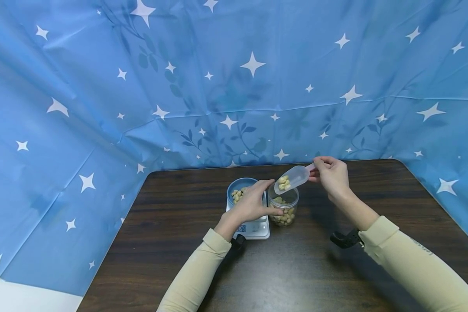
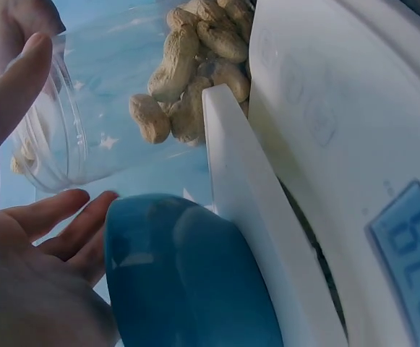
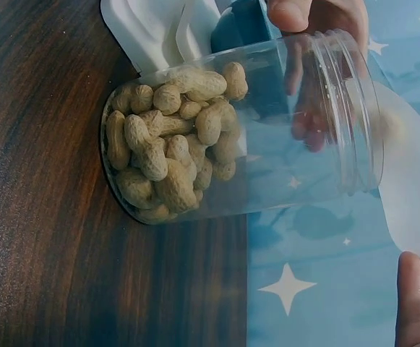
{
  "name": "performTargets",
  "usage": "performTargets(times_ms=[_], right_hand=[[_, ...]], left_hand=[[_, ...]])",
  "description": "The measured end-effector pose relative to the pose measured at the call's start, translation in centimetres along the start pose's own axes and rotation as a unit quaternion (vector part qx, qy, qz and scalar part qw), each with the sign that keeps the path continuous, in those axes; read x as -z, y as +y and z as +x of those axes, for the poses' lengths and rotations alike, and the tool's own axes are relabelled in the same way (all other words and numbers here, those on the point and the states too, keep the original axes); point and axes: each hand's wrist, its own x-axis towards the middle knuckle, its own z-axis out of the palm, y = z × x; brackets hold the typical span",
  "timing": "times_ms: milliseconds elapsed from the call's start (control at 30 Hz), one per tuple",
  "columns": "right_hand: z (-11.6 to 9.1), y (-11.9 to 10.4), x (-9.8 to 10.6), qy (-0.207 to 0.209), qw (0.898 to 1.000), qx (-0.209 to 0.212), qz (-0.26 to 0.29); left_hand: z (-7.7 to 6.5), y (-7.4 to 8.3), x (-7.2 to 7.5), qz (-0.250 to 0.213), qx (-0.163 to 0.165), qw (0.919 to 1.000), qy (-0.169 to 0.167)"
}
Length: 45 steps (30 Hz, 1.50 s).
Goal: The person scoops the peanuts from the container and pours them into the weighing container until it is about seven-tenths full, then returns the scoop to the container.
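A clear jar [image 3: 267, 195] partly filled with unshelled peanuts [image 3: 173, 166] stands on the table. My left hand [image 1: 253, 203] holds it from the left near the rim, thumb in front and fingers behind. Pinched by its handle in my right hand [image 1: 333, 177], a translucent scoop [image 1: 299, 175] tilts over the jar's mouth with several peanuts [image 1: 284, 183] in it. Left of the jar, a blue bowl [image 2: 188, 275] with peanuts sits on a white kitchen scale [image 1: 259, 230]. My left hand hides part of the bowl and scale.
The scale's display [image 2: 412, 253] shows digits. Dark wood table [image 1: 296, 277] extends around these things. A blue curtain with white stars [image 1: 234, 86] hangs close behind its far edge. Black straps with devices sit at both wrists, the right one [image 1: 345, 238] plainly visible.
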Motion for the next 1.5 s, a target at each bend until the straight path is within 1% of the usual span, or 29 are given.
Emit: performTargets(times_ms=[133,267,400,500,600,733,900,1033,1333,1500], right_hand=[[0.1,-0.2,-0.1,0.003,1.0,-0.001,0.024],[0.3,-0.4,-0.2,0.003,1.0,0.004,0.026],[0.4,-0.5,-0.4,0.001,0.999,0.007,0.033],[0.5,-0.5,-0.7,0.0,1.0,0.008,0.028],[0.7,-0.4,-1.1,0.0,1.0,0.008,0.025],[1.0,-0.4,-1.9,-0.004,1.0,0.005,0.017],[1.0,-0.6,-2.8,-0.018,1.0,-0.001,-0.003],[1.1,-0.6,-3.4,-0.025,1.0,-0.002,-0.013],[1.7,0.1,-4.9,-0.03,0.999,-0.016,-0.035],[1.8,0.1,-5.8,-0.023,0.998,0.001,-0.053]], left_hand=[[-0.4,-0.2,0.4,-0.009,0.0,0.9999,0.011],[-1.0,-0.6,1.2,-0.003,0.008,0.9998,0.018],[-1.6,-1.5,1.8,0.005,0.016,0.9995,0.027],[-2.1,-2.3,2.1,0.002,0.019,0.9989,0.042],[-2.6,-3.0,2.4,-0.003,0.033,0.9979,0.055],[-3.2,-3.8,2.9,-0.01,0.066,0.9957,0.063],[-3.9,-4.6,3.3,-0.013,0.105,0.9925,0.06],[-4.2,-5.1,3.5,-0.019,0.125,0.9907,0.051],[-4.6,-6.0,3.4,-0.033,0.144,0.9887,0.029],[-4.5,-6.0,3.3,-0.04,0.151,0.9873,0.029]])
